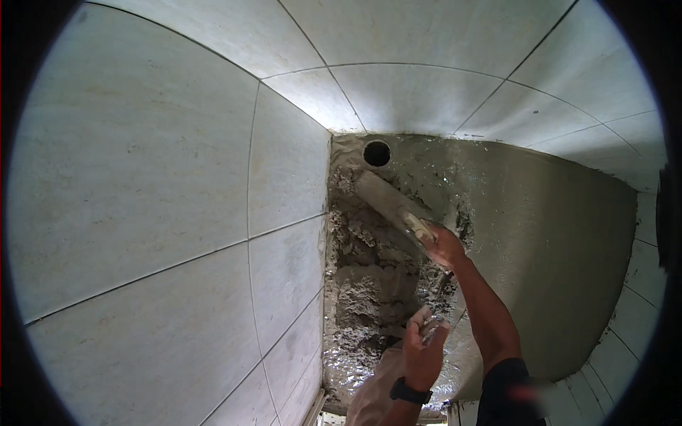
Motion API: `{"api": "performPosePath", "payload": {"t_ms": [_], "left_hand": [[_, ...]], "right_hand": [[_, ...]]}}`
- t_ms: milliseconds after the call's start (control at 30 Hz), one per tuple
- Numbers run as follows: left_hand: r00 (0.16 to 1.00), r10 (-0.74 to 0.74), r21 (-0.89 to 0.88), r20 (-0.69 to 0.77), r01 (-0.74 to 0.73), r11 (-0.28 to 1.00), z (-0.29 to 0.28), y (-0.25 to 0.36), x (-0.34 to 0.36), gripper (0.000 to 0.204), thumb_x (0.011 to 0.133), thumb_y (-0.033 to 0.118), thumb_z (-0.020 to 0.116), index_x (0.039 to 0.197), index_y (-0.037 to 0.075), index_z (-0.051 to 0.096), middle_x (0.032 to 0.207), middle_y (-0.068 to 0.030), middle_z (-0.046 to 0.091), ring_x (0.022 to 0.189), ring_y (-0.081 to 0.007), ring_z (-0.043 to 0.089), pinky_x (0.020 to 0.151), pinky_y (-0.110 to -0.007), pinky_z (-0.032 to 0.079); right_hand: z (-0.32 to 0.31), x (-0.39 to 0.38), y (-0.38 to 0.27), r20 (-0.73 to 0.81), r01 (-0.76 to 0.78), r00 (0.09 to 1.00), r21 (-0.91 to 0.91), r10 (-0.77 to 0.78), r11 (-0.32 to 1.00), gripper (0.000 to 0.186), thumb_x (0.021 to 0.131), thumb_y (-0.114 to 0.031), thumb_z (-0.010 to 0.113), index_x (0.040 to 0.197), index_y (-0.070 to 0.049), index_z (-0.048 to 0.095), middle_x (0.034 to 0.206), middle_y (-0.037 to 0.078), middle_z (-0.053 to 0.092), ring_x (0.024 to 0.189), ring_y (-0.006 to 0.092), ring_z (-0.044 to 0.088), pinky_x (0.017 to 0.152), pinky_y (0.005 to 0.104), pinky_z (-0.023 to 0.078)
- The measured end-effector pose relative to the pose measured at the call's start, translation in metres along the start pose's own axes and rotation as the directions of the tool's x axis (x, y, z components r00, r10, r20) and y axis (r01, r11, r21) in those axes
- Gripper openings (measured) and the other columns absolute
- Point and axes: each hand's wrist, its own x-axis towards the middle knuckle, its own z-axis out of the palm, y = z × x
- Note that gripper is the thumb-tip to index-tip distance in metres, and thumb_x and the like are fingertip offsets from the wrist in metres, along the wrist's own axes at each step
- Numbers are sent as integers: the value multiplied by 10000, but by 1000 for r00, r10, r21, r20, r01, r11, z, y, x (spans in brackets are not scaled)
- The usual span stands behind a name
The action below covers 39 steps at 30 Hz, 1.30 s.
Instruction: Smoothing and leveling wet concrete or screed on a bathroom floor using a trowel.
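Note:
My right hand [442, 245] grips the pale handle [418, 226] of a long metal trowel [383, 195], whose flat blade lies on wet, lumpy grey mortar [362, 234] just below a round dark hole [376, 153]. My left hand [425, 339] hangs low over the rough mortar, its mortar-smeared fingers loosely bent and apart with nothing visible in them. A dark band sits on the left wrist. Right of the trowel, the mortar surface [547, 248] is smoothed flat and darker.
Pale tiled walls [142, 177] enclose the floor on the left, at the far side [412, 92] and along the right [636, 277]. A cloth-covered leg [376, 390] shows below my left hand. A dark, unclear shape [664, 216] is at the right rim.

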Motion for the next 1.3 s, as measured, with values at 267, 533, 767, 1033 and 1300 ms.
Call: {"api": "performPosePath", "payload": {"t_ms": [267,533,767,1033,1300], "left_hand": [[999,-28,47,37,27,999,11,3,-3,530,883,151,665,1324,-28,432,1282,-131,495,1123,-178,527,924,-308,468],[994,-66,39,85,63,997,5,0,-13,529,887,174,662,1325,-24,439,1280,-146,509,1136,-179,543,895,-302,484],[990,-101,43,102,97,994,15,-7,-21,489,894,134,653,1311,-15,445,1247,-108,525,1068,-155,555,909,-296,470],[989,144,6,-22,-144,990,27,-10,-19,427,904,109,630,1277,-18,467,1147,-89,569,984,-133,559,855,-286,477],[925,156,-235,-348,-247,940,13,11,-14,403,897,70,609,1260,-18,457,1014,-51,585,856,-83,549,699,-223,476]], "right_hand": [[-6,21,-10,81,-90,993,32,87,995,622,904,-527,539,1316,-61,532,994,236,674,943,338,664,843,417,496],[-57,-52,15,63,24,998,-333,-3,943,614,863,-526,572,1301,-96,552,997,235,667,928,405,646,836,452,500],[-48,-61,-25,340,177,938,-311,-64,934,537,892,-475,560,1274,-97,575,1012,215,673,952,383,650,849,452,503],[-12,-65,-36,258,152,964,-324,-67,934,503,908,-457,541,1217,-64,594,1009,215,666,925,404,643,833,479,502],[-4,-129,-64,182,-35,982,-44,42,998,555,938,-441,503,1311,-30,513,960,277,650,903,441,633,820,462,495]]}}
